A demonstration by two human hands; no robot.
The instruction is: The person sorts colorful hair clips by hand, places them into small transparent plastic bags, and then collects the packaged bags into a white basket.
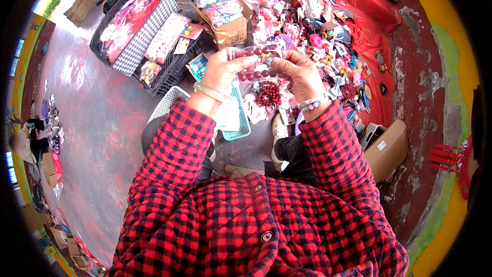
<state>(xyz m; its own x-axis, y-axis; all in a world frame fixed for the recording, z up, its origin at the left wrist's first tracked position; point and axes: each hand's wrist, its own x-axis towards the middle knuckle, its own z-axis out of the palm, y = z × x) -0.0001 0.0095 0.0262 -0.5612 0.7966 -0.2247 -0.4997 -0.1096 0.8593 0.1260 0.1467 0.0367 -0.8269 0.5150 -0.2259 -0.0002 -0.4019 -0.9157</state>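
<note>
Up in front of me, a clear plastic bag point(263, 61) holding dark red round beads point(250, 76), apparently a bracelet, is stretched between both hands. My left hand point(217, 76) pinches the bag's left side, the thumb lying across its front. On the opposite side my right hand point(303, 77) grips the bag between thumb and fingers. Below it, a coil of small dark red beads point(269, 94) rests on the pile of hair ties and trinkets point(318, 46). Between my feet and the pile sits a teal plastic basket point(241, 132) with white sheets in it.
Beyond my left hand stand an open cardboard box point(231, 35) of bagged goods, a black crate point(178, 69) and a houndstooth-patterned bag point(134, 57). Red cloth point(370, 51) spreads under the pile at right. A cardboard box point(388, 153) leans near my right elbow.
</note>
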